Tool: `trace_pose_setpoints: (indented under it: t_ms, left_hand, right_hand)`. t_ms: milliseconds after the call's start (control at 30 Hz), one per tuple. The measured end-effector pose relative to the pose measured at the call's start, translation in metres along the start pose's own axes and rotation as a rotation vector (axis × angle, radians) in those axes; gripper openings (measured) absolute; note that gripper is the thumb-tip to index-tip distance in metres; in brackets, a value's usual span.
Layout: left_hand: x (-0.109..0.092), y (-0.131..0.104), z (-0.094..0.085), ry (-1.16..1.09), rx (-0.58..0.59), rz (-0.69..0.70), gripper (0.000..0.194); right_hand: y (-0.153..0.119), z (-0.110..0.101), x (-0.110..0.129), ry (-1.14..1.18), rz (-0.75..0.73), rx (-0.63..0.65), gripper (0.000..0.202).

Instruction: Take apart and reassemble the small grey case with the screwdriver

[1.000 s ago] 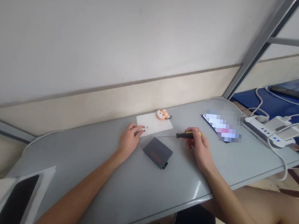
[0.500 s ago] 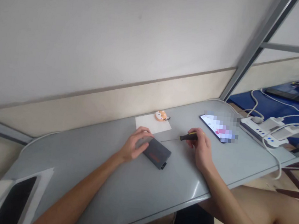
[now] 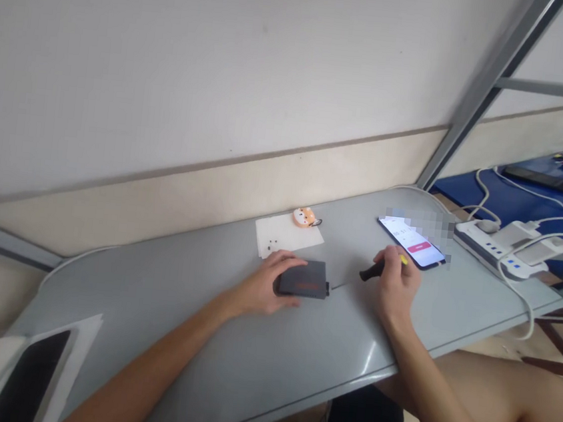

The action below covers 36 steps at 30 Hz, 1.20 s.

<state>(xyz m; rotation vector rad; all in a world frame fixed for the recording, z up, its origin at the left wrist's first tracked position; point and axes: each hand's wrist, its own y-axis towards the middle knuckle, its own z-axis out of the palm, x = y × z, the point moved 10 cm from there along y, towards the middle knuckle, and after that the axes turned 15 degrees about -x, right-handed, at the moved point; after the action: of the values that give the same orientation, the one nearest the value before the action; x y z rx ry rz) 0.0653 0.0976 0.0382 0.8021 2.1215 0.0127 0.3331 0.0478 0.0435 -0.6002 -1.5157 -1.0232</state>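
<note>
My left hand [image 3: 271, 284] grips the left end of a flat dark grey box [image 3: 307, 277] with reddish lettering, thumb along the near side and fingers along the far side. A small black piece [image 3: 327, 289] sticks out of the box's right end. In my right hand [image 3: 397, 283] is a screwdriver [image 3: 372, 271] with a black and yellow handle. Its thin shaft points left, the tip close to the box's right end; whether they touch I cannot tell. Behind the box, several tiny dark screws [image 3: 271, 244] lie on a white sheet of paper [image 3: 295, 243].
An orange animal-shaped case [image 3: 303, 217] rests on the paper's far edge. To the right lie a lit phone [image 3: 413, 244] and a white power strip [image 3: 501, 251] with plugs and cables. A dark phone [image 3: 30, 379] lies on papers at the front left. A wall runs behind the desk [image 3: 185, 362].
The box has turned so its right end faces the screwdriver. My left hand has shifted right and nearer, uncovering the screws. My right hand has moved right and slightly nearer with the screwdriver.
</note>
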Motion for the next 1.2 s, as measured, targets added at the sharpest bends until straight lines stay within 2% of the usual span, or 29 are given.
trace_pose_setpoints:
  t_ms: [100, 233, 400, 600, 733, 833, 967, 1133, 1200]
  left_hand:
    - [-0.009, -0.002, 0.000, 0.005, 0.049, 0.061, 0.067]
    - [0.001, -0.001, -0.004, 0.050, -0.033, 0.045, 0.060]
    - [0.013, -0.001, -0.003, 0.221, -0.120, 0.075, 0.062]
    - [0.002, -0.002, -0.004, 0.261, -0.089, 0.128, 0.049]
    - [-0.005, -0.007, -0.003, 0.227, -0.056, 0.123, 0.039]
    - [-0.002, -0.007, -0.003, 0.226, -0.076, 0.101, 0.038]
    - [0.004, -0.005, -0.001, 0.239, -0.093, 0.110, 0.044]
    - [0.000, -0.004, 0.001, 0.236, -0.082, 0.175, 0.053]
    - [-0.002, -0.005, 0.001, 0.240, -0.073, 0.186, 0.053]
  right_hand:
    - [-0.005, 0.002, 0.006, -0.009, -0.053, 0.023, 0.039]
    - [-0.008, 0.004, 0.006, 0.019, -0.069, 0.052, 0.039]
    - [-0.009, 0.003, 0.000, 0.005, -0.059, 0.041, 0.038]
    - [-0.016, -0.004, 0.011, -0.033, -0.192, 0.005, 0.043]
    - [-0.019, -0.003, 0.010, -0.060, -0.204, 0.026, 0.041]
    - [-0.021, -0.002, 0.010, -0.058, -0.213, 0.037, 0.039]
    - [-0.019, -0.006, 0.014, -0.037, -0.252, -0.012, 0.040]
    - [-0.019, -0.025, 0.015, 0.059, -0.288, -0.198, 0.038]
    - [-0.027, -0.018, 0.019, 0.132, -0.333, -0.115, 0.035]
